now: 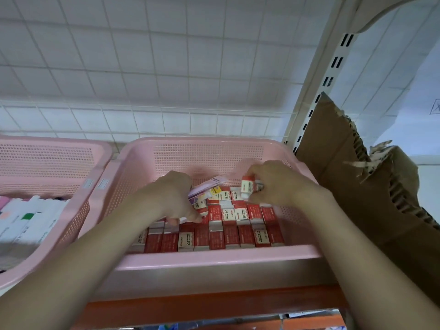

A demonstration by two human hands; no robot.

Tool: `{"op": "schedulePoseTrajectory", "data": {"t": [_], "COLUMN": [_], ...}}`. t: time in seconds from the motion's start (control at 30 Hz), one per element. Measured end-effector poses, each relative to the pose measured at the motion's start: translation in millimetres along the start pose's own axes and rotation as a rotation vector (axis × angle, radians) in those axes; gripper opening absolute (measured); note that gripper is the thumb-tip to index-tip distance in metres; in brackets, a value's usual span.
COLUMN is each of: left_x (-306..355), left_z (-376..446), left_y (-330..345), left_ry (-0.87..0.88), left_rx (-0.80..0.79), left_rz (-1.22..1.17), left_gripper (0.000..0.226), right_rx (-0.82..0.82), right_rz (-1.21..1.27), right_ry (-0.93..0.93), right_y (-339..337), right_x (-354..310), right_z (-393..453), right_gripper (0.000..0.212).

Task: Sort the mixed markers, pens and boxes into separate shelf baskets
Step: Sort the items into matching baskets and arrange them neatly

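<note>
Your right hand (269, 184) pinches one small red-and-white box (247, 188) just above the back rows at about 1 o'clock in the pink basket (214, 257), while your left hand (176, 198) is curled down among the boxes (214, 234) at 10 o'clock, though whether it actually holds one you cannot tell. These little cartons look light and stiff but crushable, with slick printed faces. Take each by its two long sides between thumb and fingertips, gently.

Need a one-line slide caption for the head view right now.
Both hands in a pink basket of red boxes: right hand holds one box, left hand touches others.
</note>
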State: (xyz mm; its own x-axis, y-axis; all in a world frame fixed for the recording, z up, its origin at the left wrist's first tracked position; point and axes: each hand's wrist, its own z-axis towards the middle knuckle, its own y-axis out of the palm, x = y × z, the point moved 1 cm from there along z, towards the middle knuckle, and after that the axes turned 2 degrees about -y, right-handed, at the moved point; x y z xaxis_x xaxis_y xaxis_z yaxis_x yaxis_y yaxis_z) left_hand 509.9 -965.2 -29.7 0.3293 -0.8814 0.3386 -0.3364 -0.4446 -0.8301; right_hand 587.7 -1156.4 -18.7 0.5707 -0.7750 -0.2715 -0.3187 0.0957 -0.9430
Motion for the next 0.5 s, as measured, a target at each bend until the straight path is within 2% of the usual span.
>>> {"op": "schedulePoseTrajectory", "data": {"t": [0.13, 0.33, 0.5], "left_x": [6.8, 0.1, -0.2], "left_z": [8.4, 15.0, 13.4], "left_y": [-4.1, -3.5, -6.0], "left_ry": [0.018, 0.001, -0.004], "left_rx": [0.011, -0.004, -0.012], "left_rz": [0.013, 0.03, 0.058], "left_gripper": [0.033, 0.034, 0.034], "right_rx": [0.023, -0.283, -0.344], "right_rz": [-0.149, -0.069, -0.115], "right_ry": [0.127, 0.09, 0.094], "right_y": [2.1, 8.4, 6.1], "right_x": [11.9, 9.9, 11.1], "right_z": [17.6, 25.2, 23.8], "right_gripper": [0.039, 0.035, 0.036]}}
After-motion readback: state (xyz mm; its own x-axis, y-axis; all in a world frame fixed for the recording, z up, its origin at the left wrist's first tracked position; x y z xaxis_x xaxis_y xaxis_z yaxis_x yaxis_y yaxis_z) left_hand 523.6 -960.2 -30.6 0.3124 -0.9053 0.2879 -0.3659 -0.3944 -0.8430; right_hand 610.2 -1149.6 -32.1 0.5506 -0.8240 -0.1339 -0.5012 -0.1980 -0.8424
